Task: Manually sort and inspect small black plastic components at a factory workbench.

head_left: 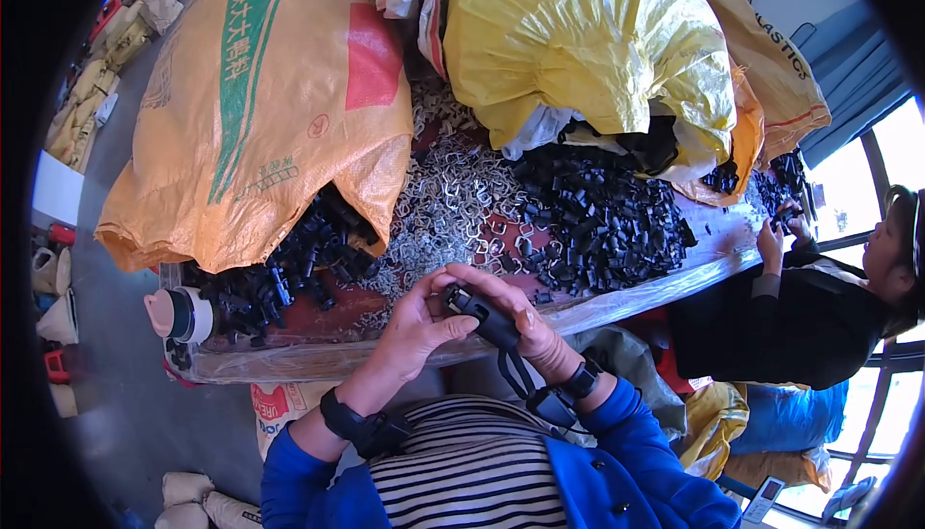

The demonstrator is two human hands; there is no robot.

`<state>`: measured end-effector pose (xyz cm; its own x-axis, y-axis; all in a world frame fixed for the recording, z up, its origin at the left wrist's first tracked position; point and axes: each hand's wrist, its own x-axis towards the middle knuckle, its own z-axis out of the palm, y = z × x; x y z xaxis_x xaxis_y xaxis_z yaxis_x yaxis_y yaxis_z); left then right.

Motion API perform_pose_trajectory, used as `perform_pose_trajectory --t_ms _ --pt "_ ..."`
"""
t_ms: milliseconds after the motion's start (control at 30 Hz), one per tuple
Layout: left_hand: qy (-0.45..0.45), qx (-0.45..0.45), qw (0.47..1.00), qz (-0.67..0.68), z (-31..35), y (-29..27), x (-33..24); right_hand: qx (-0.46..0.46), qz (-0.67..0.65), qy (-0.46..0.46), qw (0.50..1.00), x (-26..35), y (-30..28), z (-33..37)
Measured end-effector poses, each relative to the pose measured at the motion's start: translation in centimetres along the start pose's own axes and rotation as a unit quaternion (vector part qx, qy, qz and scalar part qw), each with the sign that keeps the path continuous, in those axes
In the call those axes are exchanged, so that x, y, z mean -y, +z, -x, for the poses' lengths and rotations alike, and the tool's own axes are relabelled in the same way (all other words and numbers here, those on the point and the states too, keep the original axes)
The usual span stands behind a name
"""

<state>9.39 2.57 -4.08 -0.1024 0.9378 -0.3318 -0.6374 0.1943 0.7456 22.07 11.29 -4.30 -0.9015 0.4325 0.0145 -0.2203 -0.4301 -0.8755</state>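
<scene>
In the head view, your left hand (416, 336) and right hand (544, 344) together grasp a black, roughly cylindrical plastic part (496, 325), raised between them above the near edge of the red-topped table (356, 300). Your left thumb presses against it; your right fingers curve over its far side. Just beyond your hands lies a loose heap of small silvery metal clips (448, 211). Beyond your right hand is a pile of short black plastic pieces (607, 225), under a shiny yellow woven sack (588, 47). Beyond your left hand, an orange woven sack (318, 134) opens onto longer black parts (289, 274). Well to your right, a dark-clothed co-worker (780, 322) holds both hands near the table.
</scene>
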Motion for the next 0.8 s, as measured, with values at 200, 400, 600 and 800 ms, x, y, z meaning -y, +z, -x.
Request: perform_pose_trajectory --t_ms 200,400,600,800 --pt "0.027 0.004 1.000 -0.013 -0.3 0.2 0.1 0.006 -0.006 -0.013 1.000 -0.3 -0.6 -0.2" --pt "-0.008 0.013 1.000 -0.010 0.3 0.2 0.3 -0.009 -0.042 -0.031 0.999 -0.9 -0.4 0.3" --pt "-0.053 0.007 0.998 -0.041 1.1 -0.5 0.0 -0.054 -0.009 -0.033 0.998 -1.2 -0.6 1.1" --pt "-0.003 -0.023 0.999 -0.049 1.0 -1.4 -0.9 -0.085 -0.026 -0.085 0.992 -1.2 -1.4 2.0"
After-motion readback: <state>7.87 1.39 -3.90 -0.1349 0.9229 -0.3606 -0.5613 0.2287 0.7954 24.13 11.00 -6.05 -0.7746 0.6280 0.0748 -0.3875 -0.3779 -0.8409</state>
